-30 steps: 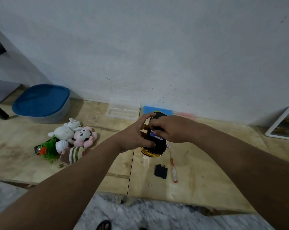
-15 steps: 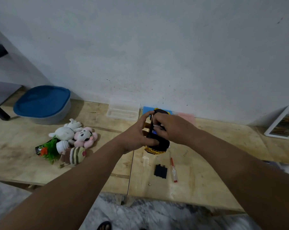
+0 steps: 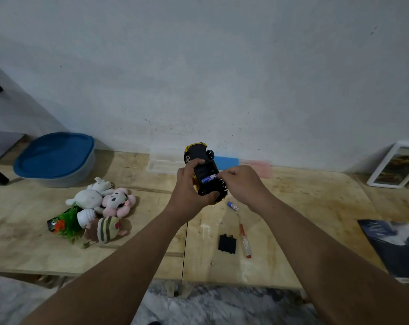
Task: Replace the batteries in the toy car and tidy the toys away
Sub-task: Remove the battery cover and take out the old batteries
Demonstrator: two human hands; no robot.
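Now left hand (image 3: 187,191) grips upturned toy car (image 3: 202,165), right hand (image 3: 242,184) fingertips pinching its battery (image 3: 209,178).

The middle of the wooden table (image 3: 304,242) near its front edge has open room only between small things: a black cover (image 3: 227,243), a screwdriver (image 3: 244,240) just beside it, and a loose battery (image 3: 232,205) further back. Toward the left edge, a pile of soft toys (image 3: 100,212) blocks the way, and a blue-lidded tub (image 3: 54,158) fills the back left corner. A dark magazine (image 3: 395,245) covers the front right corner.
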